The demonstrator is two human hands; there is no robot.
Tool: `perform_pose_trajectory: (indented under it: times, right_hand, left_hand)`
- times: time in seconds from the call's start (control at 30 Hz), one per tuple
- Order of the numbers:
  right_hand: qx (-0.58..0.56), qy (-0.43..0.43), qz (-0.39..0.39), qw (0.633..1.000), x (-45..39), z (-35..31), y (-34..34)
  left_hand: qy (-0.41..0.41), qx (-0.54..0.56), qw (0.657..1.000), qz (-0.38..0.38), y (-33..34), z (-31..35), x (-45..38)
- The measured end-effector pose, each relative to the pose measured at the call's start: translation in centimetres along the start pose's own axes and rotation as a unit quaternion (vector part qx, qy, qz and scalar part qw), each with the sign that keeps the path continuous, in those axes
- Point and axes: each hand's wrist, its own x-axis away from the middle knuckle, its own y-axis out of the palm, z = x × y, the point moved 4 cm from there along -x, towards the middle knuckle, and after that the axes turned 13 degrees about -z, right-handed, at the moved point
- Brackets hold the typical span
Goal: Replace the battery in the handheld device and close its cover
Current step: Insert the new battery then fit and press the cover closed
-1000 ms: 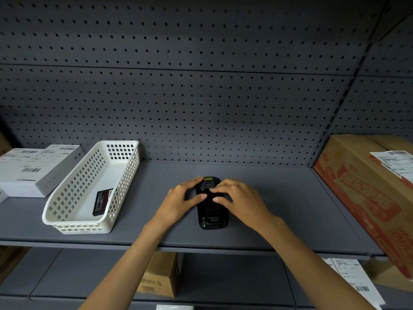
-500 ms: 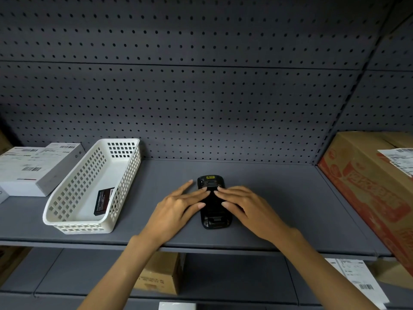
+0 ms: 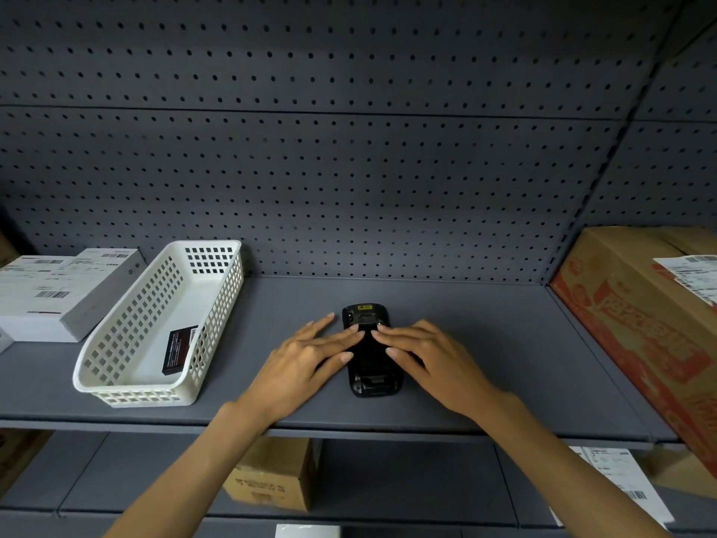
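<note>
2 flat hands (left (image 3: 306, 357), right (image 3: 430, 355)) press 1 device (image 3: 370, 376).

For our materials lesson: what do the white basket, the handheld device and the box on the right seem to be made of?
White basket: likely moulded plastic, smooth with a grid of holes. Handheld device: apparently black matte plastic, dull sheen. Box on the right: brown cardboard, printed red, with paper labels.

Left hand (image 3: 306, 353), right hand (image 3: 423, 353) flat on handheld device (image 3: 372, 366).

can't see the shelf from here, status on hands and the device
Left hand and right hand flat, fingers pressing device back. Device face down on shelf. Nothing blocking.
</note>
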Motion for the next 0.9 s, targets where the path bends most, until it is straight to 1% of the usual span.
perform_pose_trajectory:
  times: [0.1, 0.17, 0.27, 0.37, 0.47, 0.53, 0.6, 0.7, 0.8, 0.9]
  right_hand:
    - [-0.003, 0.004, -0.002, 1.0, -0.4, -0.2, -0.4]
    - [-0.015, 0.011, 0.014, 1.0, -0.8, -0.4, -0.9]
    - [-0.012, 0.021, 0.038, 0.999, -1.8, -0.9, -1.6]
    - [-0.002, 0.025, 0.042, 0.999, -2.7, -1.1, -1.9]
    - [-0.021, 0.016, 0.037, 0.999, -3.4, -0.8, -1.5]
    - [-0.044, 0.001, 0.031, 0.999, -3.7, -0.7, -1.0]
    - [-0.054, -0.015, 0.01, 0.998, -3.8, -1.1, -0.5]
    - [-0.063, -0.029, -0.024, 0.997, -3.9, -1.6, 0.2]
    - [-0.09, -0.018, -0.033, 0.995, -4.3, -1.5, 0.0]
    - [-0.072, -0.003, -0.056, 0.996, -4.7, -1.5, -0.2]
  left_hand:
    - [-0.016, -0.004, 1.0, 0.013, -0.5, 0.3, -0.1]
    - [-0.029, 0.002, 0.998, 0.047, -0.7, 0.5, -0.5]
    - [-0.028, 0.049, 0.994, 0.088, -0.7, 0.2, -1.4]
    - [-0.035, 0.108, 0.991, 0.066, -0.4, -0.6, -2.3]
    - [-0.041, 0.14, 0.989, 0.038, -0.5, -1.3, -2.9]
    - [-0.04, 0.148, 0.988, 0.016, -0.4, -1.4, -3.0]
    - [-0.038, 0.152, 0.988, -0.001, 0.0, -1.5, -2.9]
    - [-0.029, 0.164, 0.986, -0.007, 0.3, -1.7, -2.9]
    - [-0.031, 0.165, 0.986, -0.014, 0.4, -2.0, -3.2]
    - [-0.032, 0.17, 0.985, -0.016, 0.2, -2.3, -3.4]
